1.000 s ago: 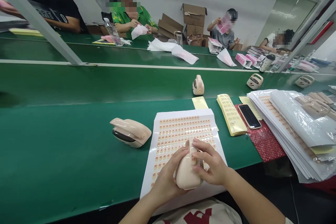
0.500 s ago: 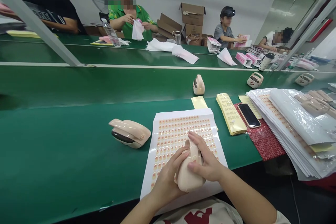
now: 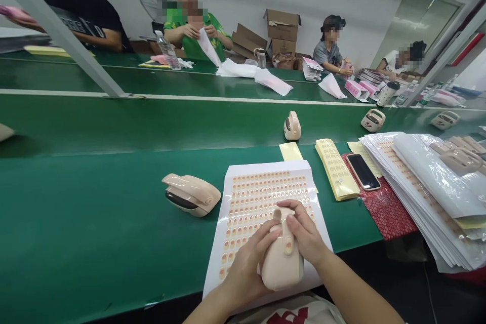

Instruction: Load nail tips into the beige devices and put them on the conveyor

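A cream plastic device (image 3: 283, 268) with a carrying handle is held between both hands above a white sticker sheet (image 3: 261, 187). My left hand (image 3: 252, 258) wraps round its left side, fingers at the handle. On the handle's right side rests my right hand (image 3: 306, 235), thumb on the handle and fingers curled round the far end. A small oval sticker with an orange-red mark shows on the handle. Left of the sheet lies a second cream device (image 3: 192, 195) with a dark front panel. The fingertips under the held device are hidden.
Yellow sticker strips (image 3: 336, 169), a phone (image 3: 363, 172) on a red mat (image 3: 391, 212) and stacked sheets in plastic (image 3: 425, 197) lie to the right. More devices (image 3: 292, 126) stand on the green strip beyond. Several people sit across the table.
My right thumb has moved up onto the handle, uncovering the oval sticker. The held device sits slightly lower and further right in view. Another cream device appears at the left edge.
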`<action>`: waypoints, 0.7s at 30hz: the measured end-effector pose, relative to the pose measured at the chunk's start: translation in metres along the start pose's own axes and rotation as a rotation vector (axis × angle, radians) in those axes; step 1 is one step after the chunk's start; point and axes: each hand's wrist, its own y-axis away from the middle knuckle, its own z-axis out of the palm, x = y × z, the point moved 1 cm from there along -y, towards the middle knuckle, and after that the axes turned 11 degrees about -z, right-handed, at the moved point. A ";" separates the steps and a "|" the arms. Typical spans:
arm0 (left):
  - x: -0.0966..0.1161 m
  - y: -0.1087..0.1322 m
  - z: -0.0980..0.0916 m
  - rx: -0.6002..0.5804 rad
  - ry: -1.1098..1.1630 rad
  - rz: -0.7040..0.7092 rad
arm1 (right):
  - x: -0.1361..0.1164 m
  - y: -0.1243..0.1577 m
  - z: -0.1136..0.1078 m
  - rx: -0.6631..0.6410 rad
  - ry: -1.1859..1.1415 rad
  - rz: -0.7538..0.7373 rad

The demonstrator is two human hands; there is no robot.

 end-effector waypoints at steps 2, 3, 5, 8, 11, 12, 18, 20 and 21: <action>0.004 0.001 -0.003 -0.055 0.153 -0.026 | 0.003 -0.004 -0.012 0.028 -0.012 0.023; 0.006 0.001 -0.005 -0.088 0.255 -0.048 | 0.004 -0.005 -0.019 0.026 -0.036 0.037; 0.009 0.001 -0.006 -0.153 0.480 -0.106 | 0.007 -0.005 -0.030 -0.035 -0.153 0.109; 0.008 -0.004 -0.003 -0.200 0.797 -0.171 | 0.013 0.001 -0.036 -0.167 -0.415 0.242; 0.000 -0.010 0.003 -0.214 1.002 -0.133 | 0.018 0.009 -0.030 -0.262 -0.648 0.277; -0.004 -0.011 0.004 -0.177 1.010 -0.154 | 0.018 0.010 -0.027 -0.274 -0.693 0.275; -0.024 -0.006 -0.026 0.444 0.712 -0.431 | -0.010 -0.006 -0.035 0.006 -0.328 0.140; -0.035 -0.006 -0.048 0.744 0.483 -0.407 | -0.023 -0.023 -0.041 0.090 -0.146 0.129; -0.044 -0.008 -0.060 0.849 0.380 -0.371 | -0.029 -0.034 -0.043 0.129 -0.075 0.129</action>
